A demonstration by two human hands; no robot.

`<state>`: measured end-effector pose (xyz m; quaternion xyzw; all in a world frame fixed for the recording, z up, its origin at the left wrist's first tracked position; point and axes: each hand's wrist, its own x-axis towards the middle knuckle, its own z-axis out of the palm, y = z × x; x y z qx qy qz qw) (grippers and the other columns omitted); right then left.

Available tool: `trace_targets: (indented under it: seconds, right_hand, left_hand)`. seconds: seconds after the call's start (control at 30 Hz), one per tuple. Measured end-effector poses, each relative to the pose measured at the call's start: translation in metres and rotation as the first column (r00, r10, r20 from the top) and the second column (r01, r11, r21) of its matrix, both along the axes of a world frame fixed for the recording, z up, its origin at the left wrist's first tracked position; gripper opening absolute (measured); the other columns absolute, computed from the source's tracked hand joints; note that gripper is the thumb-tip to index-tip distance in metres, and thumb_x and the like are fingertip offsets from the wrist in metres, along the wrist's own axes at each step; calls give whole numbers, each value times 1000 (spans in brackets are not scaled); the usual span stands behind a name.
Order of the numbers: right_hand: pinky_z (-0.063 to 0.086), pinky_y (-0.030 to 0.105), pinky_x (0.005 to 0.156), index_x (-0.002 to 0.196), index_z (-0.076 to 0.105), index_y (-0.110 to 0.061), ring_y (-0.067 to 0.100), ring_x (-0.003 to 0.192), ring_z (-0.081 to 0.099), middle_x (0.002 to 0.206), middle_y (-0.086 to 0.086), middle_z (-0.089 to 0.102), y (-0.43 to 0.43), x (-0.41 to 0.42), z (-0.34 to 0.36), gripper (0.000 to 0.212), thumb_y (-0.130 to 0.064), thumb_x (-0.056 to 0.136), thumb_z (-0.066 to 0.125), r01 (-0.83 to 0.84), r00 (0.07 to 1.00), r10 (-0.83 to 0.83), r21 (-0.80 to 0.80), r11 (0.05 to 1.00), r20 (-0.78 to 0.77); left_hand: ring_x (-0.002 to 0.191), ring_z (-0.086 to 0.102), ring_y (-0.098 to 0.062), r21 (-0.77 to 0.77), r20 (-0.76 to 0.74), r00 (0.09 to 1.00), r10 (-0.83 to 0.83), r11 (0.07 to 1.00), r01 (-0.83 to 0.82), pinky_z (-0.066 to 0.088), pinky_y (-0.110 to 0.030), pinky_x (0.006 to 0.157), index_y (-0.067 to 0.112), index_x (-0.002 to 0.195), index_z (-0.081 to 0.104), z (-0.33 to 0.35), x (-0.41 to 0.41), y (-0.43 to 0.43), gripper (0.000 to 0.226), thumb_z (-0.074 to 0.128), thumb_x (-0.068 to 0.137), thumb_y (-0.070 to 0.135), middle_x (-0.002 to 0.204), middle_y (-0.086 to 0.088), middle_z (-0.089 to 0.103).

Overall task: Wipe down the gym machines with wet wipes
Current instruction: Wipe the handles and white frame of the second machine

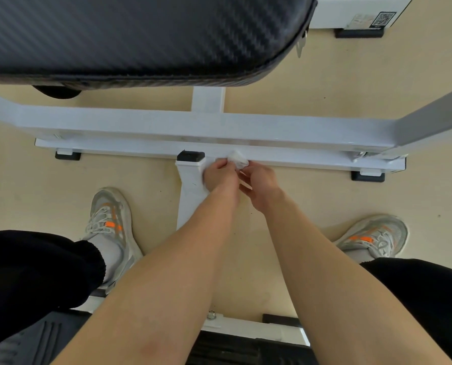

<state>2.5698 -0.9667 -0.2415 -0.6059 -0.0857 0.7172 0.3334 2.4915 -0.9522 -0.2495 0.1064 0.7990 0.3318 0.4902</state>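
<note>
A pale beige floor [325, 83] fills the view from above. Across the top lies a wide black pad [140, 35] with a woven, carbon-like texture, its rounded end toward the right. Below it runs the machine's white frame [167, 122]: a long upper crossbar, and just beneath it a lower base bar [298, 159] standing on the floor. A white stem [190, 191] leads from that base bar back toward the person.

Black trousers [30, 272] show at both lower edges, and two bare forearms reach forward between them. A grey shoe with orange marks [109, 217] stands left of the stem, and its mate [375, 235] is well apart on the right.

The left hand [221, 177] and the right hand [261, 187] meet just beside the stem's top, at the base bar. Between them is a crumpled white wet wipe [236, 159], lying against the front of the base bar. Both hands' fingers are curled and pinch the wipe, the left from its left side, the right from below.

A black cap [191, 155] sits at the stem's top, just left of the hands. A black rubber foot [367, 176] sits under the bar's right end
</note>
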Motion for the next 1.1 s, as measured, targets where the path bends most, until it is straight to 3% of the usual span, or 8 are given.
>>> trace_targets:
  seconds: [0.27,0.43,0.63,0.73,0.87,0.97,1.03,1.1]
  right_hand:
    - [58,32,79,102,66,-16,17,89,71,104,4,72,-8,5,2,26,-3,92,46,-43,921,3,93,995,390]
    - [54,38,99,113,72,-12,12,100,71,112,0,73,-6,1,1,37,0,91,44,-207,925,154,122,971,346]
    - [45,38,110,140,55,-8,20,125,57,139,9,58,-8,-5,7,50,3,94,37,-268,939,242,80,960,243]
    - [44,31,108,134,58,-9,19,119,57,128,5,62,-8,-9,17,48,5,95,35,-297,939,274,87,951,208]
    - [42,19,95,139,53,-3,10,115,49,114,-5,52,-9,-3,23,46,6,99,34,-326,925,288,125,937,249]
    - [43,2,69,139,52,0,7,106,47,115,-2,51,-14,12,20,47,9,98,32,-328,913,282,117,938,295]
    - [41,0,80,142,50,-2,11,117,51,129,-1,54,-16,25,15,48,7,98,32,-308,898,258,88,947,357]
    - [36,19,108,146,47,-7,18,135,46,148,5,50,-16,34,7,52,4,97,34,-338,862,283,62,939,420]
  left_hand:
    - [69,66,-18,0,1,996,89,996,-89,57,-27,69,17,81,63,4,8,7,14,69,89,8,80,-3,71]
    - [61,62,-14,6,-8,999,41,999,-41,47,-20,53,15,89,66,5,7,6,5,67,91,10,73,1,68]
    - [59,62,-10,-53,-89,993,-75,996,71,44,-20,48,21,82,67,6,2,0,18,60,96,15,69,5,66]
    - [70,66,-18,-37,-62,990,-127,991,125,47,-18,54,16,79,69,5,-2,-3,30,50,96,3,72,1,67]
    - [109,67,-20,-2,-1,967,-255,967,255,53,-26,95,13,124,69,0,-8,-10,37,46,98,0,117,-3,71]
    - [92,64,-10,66,73,924,-374,927,370,51,-27,97,32,106,72,-3,-8,-16,39,49,98,1,98,11,71]
    - [79,57,-9,95,87,866,-493,869,485,49,-27,87,37,92,74,-1,-1,-18,41,52,96,3,84,12,67]
    - [76,55,-8,104,73,828,-557,829,549,49,-28,85,41,88,76,-1,5,-19,42,54,95,5,77,16,62]
